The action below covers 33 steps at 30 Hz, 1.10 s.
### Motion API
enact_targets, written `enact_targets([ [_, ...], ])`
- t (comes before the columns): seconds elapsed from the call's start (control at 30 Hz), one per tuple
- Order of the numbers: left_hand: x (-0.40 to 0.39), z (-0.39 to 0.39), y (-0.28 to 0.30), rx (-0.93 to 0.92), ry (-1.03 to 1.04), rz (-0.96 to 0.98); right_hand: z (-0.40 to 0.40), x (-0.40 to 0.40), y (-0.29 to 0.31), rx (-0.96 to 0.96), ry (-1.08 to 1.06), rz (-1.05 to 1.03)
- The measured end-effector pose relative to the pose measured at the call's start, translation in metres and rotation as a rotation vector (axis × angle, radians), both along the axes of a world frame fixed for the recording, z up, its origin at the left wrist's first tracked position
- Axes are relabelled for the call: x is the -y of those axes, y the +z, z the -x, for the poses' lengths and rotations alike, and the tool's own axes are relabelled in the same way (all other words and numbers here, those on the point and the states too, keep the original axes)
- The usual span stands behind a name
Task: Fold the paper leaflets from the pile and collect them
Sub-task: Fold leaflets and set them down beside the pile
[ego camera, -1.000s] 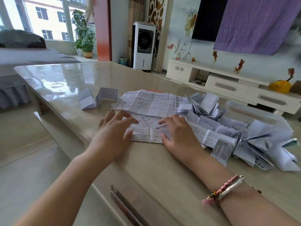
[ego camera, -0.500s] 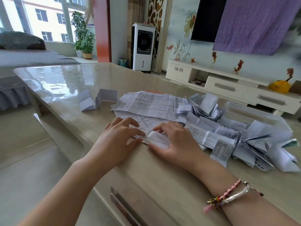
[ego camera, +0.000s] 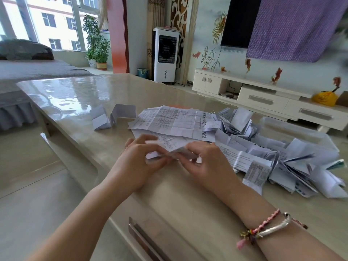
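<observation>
A partly folded leaflet point(ego camera: 169, 154) is pinched between both hands just above the near edge of the table point(ego camera: 188, 204). It is gripped at its left end by the curled fingers and thumb of the left hand point(ego camera: 139, 162), and at its right end by the curled fingers of the right hand point(ego camera: 203, 162); its exact fold is blurred. Directly behind the held leaflet, a pile of flat printed leaflets point(ego camera: 175, 121) is spread on the table. To the right of the held leaflet, a loose heap of folded leaflets point(ego camera: 282, 157) is seen, with a clear plastic box point(ego camera: 293, 129) beyond it. Behind and left of the held leaflet, two folded leaflets point(ego camera: 111, 117) stand apart from the pile. Bracelets point(ego camera: 269, 228) are worn on the right wrist.
</observation>
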State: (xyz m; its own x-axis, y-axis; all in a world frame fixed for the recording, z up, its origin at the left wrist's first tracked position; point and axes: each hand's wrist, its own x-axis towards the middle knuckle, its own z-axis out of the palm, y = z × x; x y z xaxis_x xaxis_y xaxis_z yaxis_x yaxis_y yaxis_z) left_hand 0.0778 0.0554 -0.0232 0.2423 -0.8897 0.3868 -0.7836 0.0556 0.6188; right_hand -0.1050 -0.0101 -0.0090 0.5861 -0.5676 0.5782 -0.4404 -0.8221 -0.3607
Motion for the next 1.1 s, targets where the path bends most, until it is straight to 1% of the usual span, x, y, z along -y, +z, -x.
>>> enact_targets([
  [0.1,0.0,0.006,0.004,-0.063,0.175,0.029,0.001,0.0,0.002,0.215,0.051,-0.245],
  [0.13,0.001,0.007,0.005,-0.146,0.178,0.03,0.001,0.0,0.003,0.277,0.073,-0.314],
  [0.2,0.002,0.012,0.011,-0.381,0.097,0.019,-0.001,0.0,0.004,0.365,0.141,-0.435],
  [0.27,0.002,0.016,0.013,-0.576,-0.005,0.009,-0.004,-0.002,0.005,0.415,0.212,-0.541],
  [0.33,0.003,0.018,0.014,-0.695,-0.09,0.02,-0.006,-0.004,0.007,0.441,0.247,-0.62],
  [0.37,0.003,0.019,0.015,-0.721,-0.126,0.031,-0.006,-0.004,0.008,0.452,0.254,-0.647],
  [0.47,-0.001,0.021,0.021,-0.755,-0.166,0.058,-0.004,-0.002,0.007,0.456,0.232,-0.655],
  [0.6,-0.002,0.018,0.023,-0.792,-0.158,0.096,-0.005,0.001,0.004,0.363,0.042,-0.483],
  [0.67,-0.001,0.013,0.024,-0.788,-0.143,0.095,-0.006,0.002,0.005,0.366,-0.019,-0.418],
  [0.7,0.0,0.011,0.025,-0.777,-0.136,0.089,-0.005,0.002,0.006,0.371,-0.019,-0.42],
  [0.83,0.003,0.006,0.03,-0.757,-0.171,0.058,-0.002,0.002,0.008,0.336,0.112,-0.58],
  [0.9,0.008,0.004,0.032,-0.719,-0.163,0.049,-0.003,0.001,0.009,0.307,0.15,-0.578],
  [0.97,0.016,0.003,0.033,-0.68,-0.137,0.046,-0.004,0.002,0.01,0.33,0.143,-0.578],
  [1.0,0.022,0.002,0.034,-0.633,-0.117,0.047,-0.004,0.003,0.011,0.364,0.13,-0.591],
  [1.03,0.027,0.0,0.032,-0.528,-0.075,0.049,-0.003,0.003,0.012,0.403,0.117,-0.616],
  [1.1,0.037,-0.005,0.028,-0.184,0.029,0.064,-0.001,0.009,0.013,0.492,0.07,-0.676],
])
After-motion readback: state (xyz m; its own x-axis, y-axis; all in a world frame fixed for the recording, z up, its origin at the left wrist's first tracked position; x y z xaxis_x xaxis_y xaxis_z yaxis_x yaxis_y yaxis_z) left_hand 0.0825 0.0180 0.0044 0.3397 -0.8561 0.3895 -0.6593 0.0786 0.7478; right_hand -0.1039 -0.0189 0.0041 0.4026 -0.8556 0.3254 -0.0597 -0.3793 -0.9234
